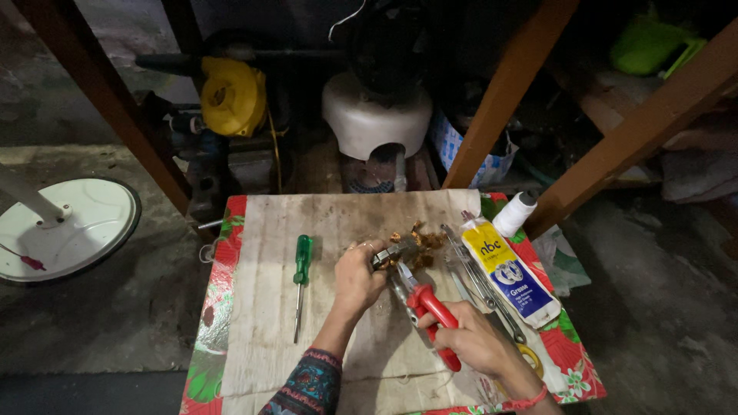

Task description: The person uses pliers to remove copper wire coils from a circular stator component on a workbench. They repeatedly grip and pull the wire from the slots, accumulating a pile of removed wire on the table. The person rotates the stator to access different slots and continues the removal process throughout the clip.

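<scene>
The right hand (pixel 473 338) was closed around the red handles of a pair of pliers (pixel 427 307), whose metal nose pointed up-left toward the left hand (pixel 356 278). The left hand was curled shut on a small metal part (pixel 387 255), held just above the middle of the worn board (pixel 269 346) and met by the pliers' tip. The part looked hard, stiff and light; being small and possibly greasy, it was judged liable to slip, so a pinch across its sides seemed the surest hold. Just beyond it lay a small heap of brownish bits (pixel 419 242). To the right, a yellow-and-blue grease tube (pixel 511 273) lay diagonally, with slim metal tools (pixel 477 277) beside it and a white spool (pixel 515 214) at the far corner. A green-handled screwdriver (pixel 301 277) lay well apart on the left, with open board around it. The floral cloth (pixel 219 307) marked the table's edges; room on the right was crowded. Farther back stood a white fan base (pixel 65 227), a yellow blower (pixel 233 96) and slanted wooden beams (pixel 500 100).
</scene>
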